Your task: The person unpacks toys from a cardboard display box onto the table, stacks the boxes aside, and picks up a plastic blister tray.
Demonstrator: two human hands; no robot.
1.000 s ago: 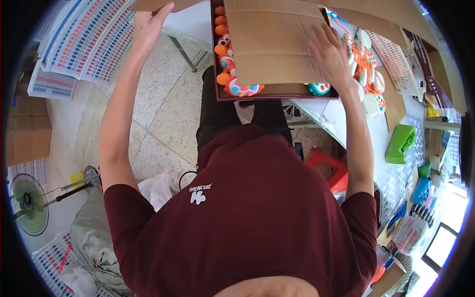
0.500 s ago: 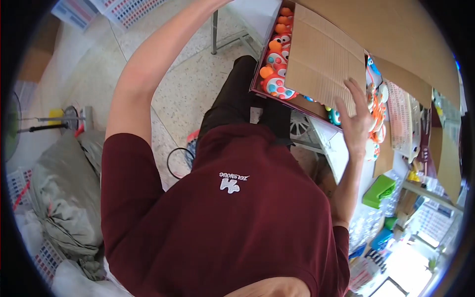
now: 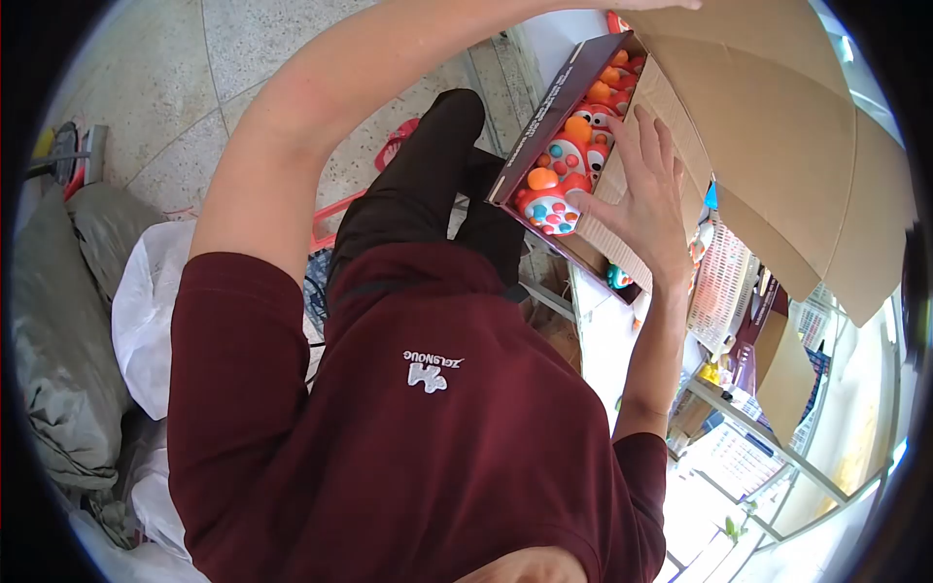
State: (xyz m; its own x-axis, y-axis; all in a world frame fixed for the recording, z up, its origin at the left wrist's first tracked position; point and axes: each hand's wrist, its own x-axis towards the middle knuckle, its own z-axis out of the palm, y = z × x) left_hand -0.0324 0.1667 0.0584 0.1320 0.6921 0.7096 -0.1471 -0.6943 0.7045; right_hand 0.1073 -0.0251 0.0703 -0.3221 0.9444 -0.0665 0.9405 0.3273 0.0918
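Note:
A dark printed box (image 3: 556, 109) holds a row of red toys (image 3: 551, 212) with orange knobs, big eyes and white panels of coloured dots. A corrugated cardboard sheet (image 3: 604, 227) covers much of the box's contents. Over that sheet my right hand (image 3: 649, 209) is open, its fingers spread and its thumb near the closest toy. My left arm reaches across to the top edge, where only part of my left hand (image 3: 661, 4) shows. Its visible fingers are stretched out beside a large brown cardboard piece (image 3: 768, 126). The rest of that hand is outside the frame.
Printed sheets (image 3: 722, 282) and a metal rack (image 3: 748, 423) stand on the right. Grey sacks (image 3: 68, 360) and a white bag (image 3: 155, 311) lie at the left. A red slipper (image 3: 394, 141) is on the tiled floor.
My right hand has moved from the sheet's near right corner to farther over the sheet. The box's printed side shows now. My left hand has come partly into view. The view has shifted.

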